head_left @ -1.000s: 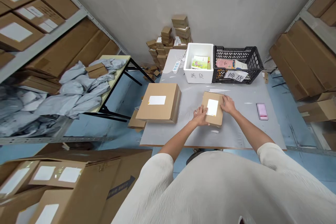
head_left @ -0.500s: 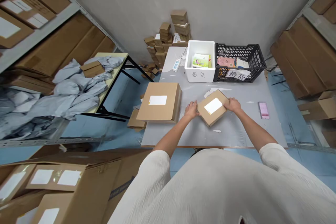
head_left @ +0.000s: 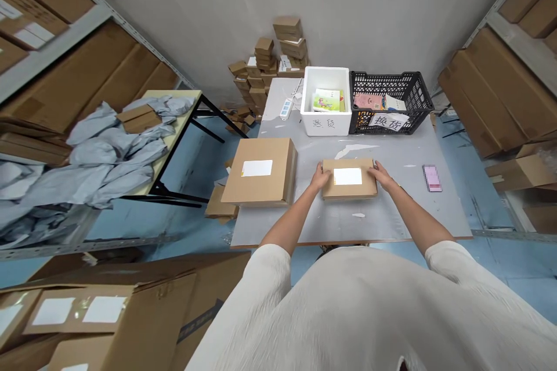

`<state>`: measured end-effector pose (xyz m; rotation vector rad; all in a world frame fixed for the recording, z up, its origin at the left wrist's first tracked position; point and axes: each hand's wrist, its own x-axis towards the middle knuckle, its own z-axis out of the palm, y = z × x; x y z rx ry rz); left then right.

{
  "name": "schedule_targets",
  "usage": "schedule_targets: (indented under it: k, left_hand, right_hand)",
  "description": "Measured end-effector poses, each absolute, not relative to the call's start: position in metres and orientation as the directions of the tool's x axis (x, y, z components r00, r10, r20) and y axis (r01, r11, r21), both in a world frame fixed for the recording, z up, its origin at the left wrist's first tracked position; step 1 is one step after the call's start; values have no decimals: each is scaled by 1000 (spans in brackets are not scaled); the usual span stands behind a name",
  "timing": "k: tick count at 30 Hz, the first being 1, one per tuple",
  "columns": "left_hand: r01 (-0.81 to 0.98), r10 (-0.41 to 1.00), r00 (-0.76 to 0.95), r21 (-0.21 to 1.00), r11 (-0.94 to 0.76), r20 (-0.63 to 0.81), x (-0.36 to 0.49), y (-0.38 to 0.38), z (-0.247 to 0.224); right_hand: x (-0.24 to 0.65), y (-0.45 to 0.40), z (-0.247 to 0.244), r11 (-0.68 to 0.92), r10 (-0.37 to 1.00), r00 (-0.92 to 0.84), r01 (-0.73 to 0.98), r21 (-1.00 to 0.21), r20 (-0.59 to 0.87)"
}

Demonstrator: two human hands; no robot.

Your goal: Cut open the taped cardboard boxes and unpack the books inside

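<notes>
A small closed cardboard box (head_left: pixel 348 192) with a white label on top lies squarely in front of me on the grey table (head_left: pixel 322 223). My left hand (head_left: pixel 320 177) grips its left end, thumb on the top face. At the right end my right hand (head_left: pixel 381 175) holds it the same way, fingers round the far corner. To the left stands a larger cardboard box (head_left: pixel 237 182), shut and labelled too, touched by neither hand.
At the table's back are a white bin (head_left: pixel 325 124) with booklets and a black crate (head_left: pixel 387 122). A power strip (head_left: pixel 286 109) and a phone (head_left: pixel 432 178) lie on the table. Grey parcels (head_left: pixel 100 151) cover a side table. An open carton (head_left: pixel 152 313) stands front left.
Both hands have turned the small box from a slant to lie straight with the table edge. My left hand now wraps its end more firmly. The view has shifted slightly.
</notes>
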<state>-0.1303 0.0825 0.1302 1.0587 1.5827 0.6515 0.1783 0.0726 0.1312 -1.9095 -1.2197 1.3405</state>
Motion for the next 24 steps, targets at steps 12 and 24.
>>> schedule_targets:
  k: [12,24]
  left_hand:
    - [129,946,-77,937,324,-316,-133,78,155]
    - [298,933,-34,887,352,-359,-136,40,135]
  right_hand:
    - [186,65,151,-356,934,128,262,-897,-333]
    - [207,16,139,-374,925,152,190,-908,-349]
